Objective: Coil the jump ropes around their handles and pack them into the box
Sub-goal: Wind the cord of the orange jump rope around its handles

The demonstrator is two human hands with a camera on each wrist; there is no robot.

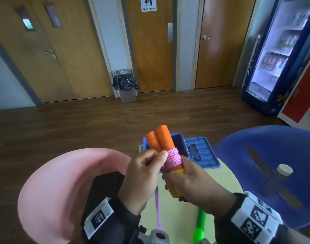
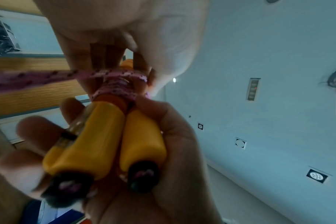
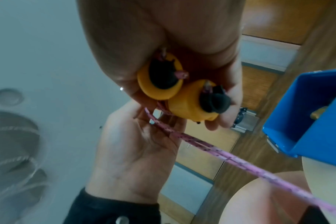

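Note:
I hold a pair of jump rope handles (image 1: 161, 138), orange on top and yellow below, upright above the table. Pink rope is coiled (image 1: 173, 159) several times around their middle. My right hand (image 1: 184, 180) grips the yellow lower ends (image 2: 98, 136), whose black end caps (image 3: 186, 103) face the right wrist camera. My left hand (image 1: 150, 161) pinches the rope at the coil, and the loose tail (image 1: 157, 208) hangs down, running across the left palm (image 3: 240, 160). The blue box (image 1: 179, 141) stands open just behind the handles, with its lid (image 1: 201, 152) lying to the right.
A green handle (image 1: 200, 222) of another rope lies on the pale round table (image 1: 221, 176) near me. A pink chair (image 1: 62, 182) with a dark object on it stands to the left. A blue chair (image 1: 274, 147) on the right carries a bottle (image 1: 277, 178).

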